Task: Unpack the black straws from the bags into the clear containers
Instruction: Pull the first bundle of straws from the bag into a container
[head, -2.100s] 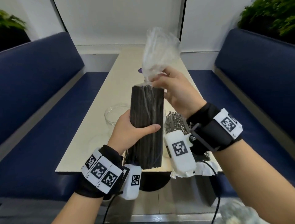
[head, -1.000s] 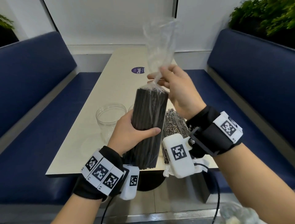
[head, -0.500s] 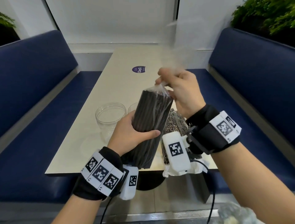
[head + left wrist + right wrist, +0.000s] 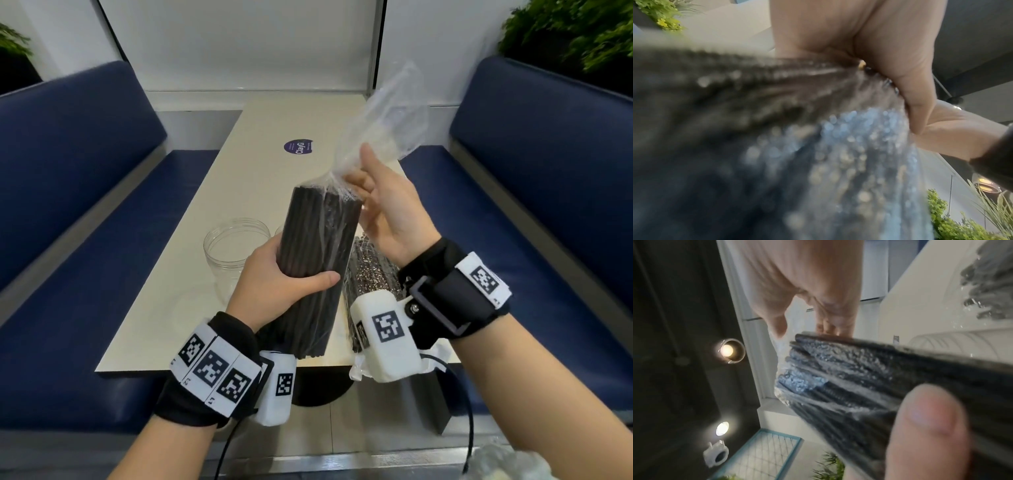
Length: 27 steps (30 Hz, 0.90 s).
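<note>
Container point(image 4: 233, 250) on table point(image 4: 178, 294)

In the head view, your two hands crowd the near middle of the frame: the left hand point(image 4: 274, 284) wraps a bag of black straws point(image 4: 317, 270) held tilted above the table point(image 4: 191, 284), and the right hand point(image 4: 383, 205) grips the bag's loose plastic top point(image 4: 383, 123). Just left of the bundle, a clear container point(image 4: 227, 250) stands on the table with its mouth unobstructed from above; a second container's rim is mostly hidden behind the bundle. To the lower right, a second bag of straws point(image 4: 371, 274) lies on the table under your right wrist. Bare tabletop runs up the centre, past a purple sticker point(image 4: 299, 146). Blue benches point(image 4: 68, 192) wall both sides.
</note>
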Tool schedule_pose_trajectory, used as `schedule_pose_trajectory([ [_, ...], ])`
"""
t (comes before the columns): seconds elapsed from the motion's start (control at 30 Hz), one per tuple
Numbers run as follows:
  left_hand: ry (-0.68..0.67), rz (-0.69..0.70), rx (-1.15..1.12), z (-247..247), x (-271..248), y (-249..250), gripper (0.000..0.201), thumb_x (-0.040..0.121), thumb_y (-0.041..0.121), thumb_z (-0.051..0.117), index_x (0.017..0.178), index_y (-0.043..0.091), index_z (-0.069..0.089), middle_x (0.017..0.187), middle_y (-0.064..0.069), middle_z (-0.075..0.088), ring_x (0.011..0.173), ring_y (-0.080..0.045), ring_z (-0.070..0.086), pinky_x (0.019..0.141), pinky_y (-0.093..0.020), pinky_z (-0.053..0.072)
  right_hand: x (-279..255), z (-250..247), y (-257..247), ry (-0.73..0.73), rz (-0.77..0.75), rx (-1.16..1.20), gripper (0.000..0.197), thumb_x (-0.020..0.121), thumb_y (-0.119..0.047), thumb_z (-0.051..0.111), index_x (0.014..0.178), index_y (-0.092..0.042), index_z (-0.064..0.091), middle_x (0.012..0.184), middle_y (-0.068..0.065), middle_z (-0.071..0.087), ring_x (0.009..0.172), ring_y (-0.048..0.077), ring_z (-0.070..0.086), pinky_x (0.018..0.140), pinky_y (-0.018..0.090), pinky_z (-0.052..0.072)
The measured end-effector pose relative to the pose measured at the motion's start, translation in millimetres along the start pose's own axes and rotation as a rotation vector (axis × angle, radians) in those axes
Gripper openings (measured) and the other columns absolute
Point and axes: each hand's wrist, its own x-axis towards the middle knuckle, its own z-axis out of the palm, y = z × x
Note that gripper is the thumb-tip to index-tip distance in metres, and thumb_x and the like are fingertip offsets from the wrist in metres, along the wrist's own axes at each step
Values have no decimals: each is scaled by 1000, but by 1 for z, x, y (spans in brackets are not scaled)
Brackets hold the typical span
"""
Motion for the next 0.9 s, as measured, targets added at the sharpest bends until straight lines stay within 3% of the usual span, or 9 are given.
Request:
schedule_pose_trajectory([
  [0.07, 2, -2, 11, 0, 1, -1, 46, 62, 30, 84, 97, 32, 56, 98, 13, 65, 92, -3, 61, 76, -21, 50, -2, -2, 7, 10, -83, -254, 25, 84, -28, 65, 92, -7, 53, 72, -1, 54, 62, 7, 55, 56, 19, 47],
  [0.13, 2, -3, 18, 1, 1, -2, 45, 61, 30, 84, 96, 33, 55, 98, 13, 66, 92, -3, 62, 77, -21, 51, -4, -2, 9, 64, -229, -415, 25, 80, -23, 70, 72, -9, 50, 63, -1, 48, 57, 8, 48, 55, 16, 42],
  [0.23, -16, -4, 35, 4, -1, -4, 42, 60, 29, 85, 90, 35, 56, 97, 12, 67, 91, -4, 63, 78, -23, 52, -3, 1, 5, 148, -261, -394, 33, 89, -17, 59, 57, -12, 49, 54, -2, 50, 47, 3, 47, 49, 13, 39],
  [0.33, -16, -9, 41, 6, -1, -6, 45, 60, 31, 85, 95, 32, 57, 99, 11, 67, 93, -6, 63, 80, -24, 52, -5, 6, -5, 87, -122, -268, 33, 96, -22, 45, 67, -12, 59, 67, 2, 62, 51, 1, 57, 52, 14, 45],
  [0.43, 1, -13, 23, 5, 0, -7, 48, 60, 33, 84, 100, 28, 58, 101, 8, 68, 94, -8, 64, 83, -30, 53, -12, 6, -2, -56, -217, -633, 33, 89, -33, 56, 79, -3, 67, 79, 6, 63, 72, 9, 57, 69, 21, 44],
  [0.57, -11, -14, 25, 4, -1, -9, 46, 60, 32, 85, 95, 34, 56, 100, 10, 67, 93, -7, 64, 82, -29, 53, -12, 4, -1, -5, -336, -685, 16, 88, -14, 60, 73, -8, 61, 61, 5, 49, 53, 6, 47, 53, 14, 39],
  [0.67, 5, -9, 3, 3, -2, -10, 43, 62, 30, 83, 93, 37, 54, 98, 14, 65, 93, -4, 62, 79, -24, 52, -7, 3, -9, -10, -234, -338, 16, 91, -3, 51, 82, -15, 56, 55, -6, 61, 54, 3, 60, 56, 16, 47],
  [0.73, 29, -2, -12, 2, -1, -10, 44, 63, 29, 83, 93, 38, 52, 96, 17, 63, 91, 1, 59, 74, -17, 48, -10, 7, -8, -97, -206, -297, 11, 90, -5, 54, 94, -15, 54, 61, -5, 66, 60, 6, 64, 60, 18, 49],
  [0.9, 24, -6, 20, 2, -4, -16, 49, 62, 31, 83, 100, 31, 52, 93, 21, 60, 89, 5, 57, 72, -13, 45, -14, 12, -2, -142, -289, -560, 42, 72, 4, 73, 100, -7, 44, 68, 6, 59, 52, 6, 53, 55, 13, 47],
])
